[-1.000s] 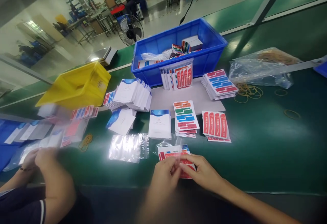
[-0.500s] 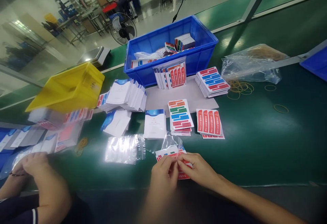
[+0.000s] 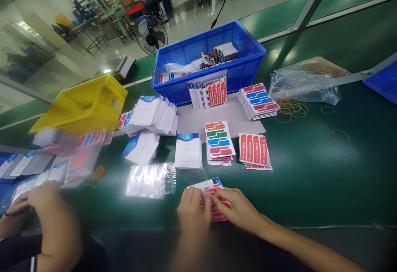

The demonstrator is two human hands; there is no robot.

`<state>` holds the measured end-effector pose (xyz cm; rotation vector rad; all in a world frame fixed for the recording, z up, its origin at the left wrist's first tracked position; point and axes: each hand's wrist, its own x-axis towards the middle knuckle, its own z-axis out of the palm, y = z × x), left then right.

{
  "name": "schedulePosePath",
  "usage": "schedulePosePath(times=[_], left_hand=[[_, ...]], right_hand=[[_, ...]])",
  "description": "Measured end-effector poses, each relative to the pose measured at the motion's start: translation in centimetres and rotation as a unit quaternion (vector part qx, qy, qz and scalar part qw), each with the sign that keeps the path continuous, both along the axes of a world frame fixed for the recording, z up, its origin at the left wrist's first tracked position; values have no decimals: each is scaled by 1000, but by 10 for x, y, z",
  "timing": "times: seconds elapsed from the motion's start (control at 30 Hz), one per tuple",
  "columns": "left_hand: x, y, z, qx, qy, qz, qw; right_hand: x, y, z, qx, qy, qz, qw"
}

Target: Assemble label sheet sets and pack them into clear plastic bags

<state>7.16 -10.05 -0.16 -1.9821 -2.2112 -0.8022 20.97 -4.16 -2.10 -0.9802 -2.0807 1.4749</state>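
Both hands slid nearer: left hand and right hand pinch one bagged sticker pack; two sticker stacks lie beyond.

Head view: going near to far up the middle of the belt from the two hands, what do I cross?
Left hand and right hand on the bagged label pack → multicolour label stack → grey sheet → labels leaning on the bin → blue bin.
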Motion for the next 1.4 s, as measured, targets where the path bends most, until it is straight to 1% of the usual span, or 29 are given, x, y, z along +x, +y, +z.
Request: schedulePosePath(times=[0.07,0.2,0.27,0.37,0.43,0.47,0.53,0.63,0.7,0.73,0.8,0.83,0.87,0.9,0.93,0.97,1.03,1.07,1.1,1.17,1.2,1.27,1.33,1.4], left_hand=[[-2,-1,3,-9,0,-6,1000],[1,-4,6,-69,-48,-88,993],[5,-5,6,-98,-81,-112,986],[8,-4,7,-122,-113,-115,979],[6,-2,9,-125,-123,-110,978],[3,-1,11,-118,-122,-103,980],[-5,0,15,-91,-111,-67,987],[-25,-4,24,-28,-88,14,996],[-40,-10,32,8,-77,76,994],[-48,-14,36,28,-72,110,991],[-61,-23,44,71,-60,174,980],[-67,-27,48,89,-55,194,975],[-71,-31,51,102,-52,206,972],[-74,-34,53,108,-50,210,970],[-76,-36,54,108,-49,210,970],[-76,-37,54,106,-48,209,971],[-74,-34,51,105,-44,208,971],[-72,-31,47,103,-41,203,973],[-69,-27,42,93,-36,189,977],[-59,-17,27,53,-21,138,989],[-53,-12,18,19,-14,100,995],[-39,-3,0,-27,-14,57,998],[-23,1,-14,-54,-36,37,997],[-9,2,-23,-71,-73,23,994]], right_hand=[[2,2,-1,-2,5,3,1000],[8,14,5,6,-1,-18,1000],[9,20,10,13,-4,-9,1000],[8,22,12,10,-4,18,1000],[8,20,11,10,-1,21,1000],[8,19,10,13,0,15,1000],[11,19,8,20,1,0,1000],[22,22,5,19,10,-24,999],[32,22,-1,9,32,-49,998],[38,21,-5,8,46,-77,996],[49,17,-15,16,76,-153,985],[54,15,-21,25,86,-192,977],[58,13,-26,34,90,-214,972],[61,12,-30,38,90,-212,972],[63,12,-33,34,85,-184,979],[64,12,-34,26,76,-143,986],[62,15,-31,5,60,-53,997],[60,16,-28,-9,53,-28,998],[58,17,-24,-28,47,-22,998],[55,17,-15,-91,42,-50,994],[55,16,-12,-133,46,-79,987],[55,12,-6,-208,71,-146,965],[58,8,-2,-253,97,-190,944],[60,4,-1,-275,100,-200,935]])
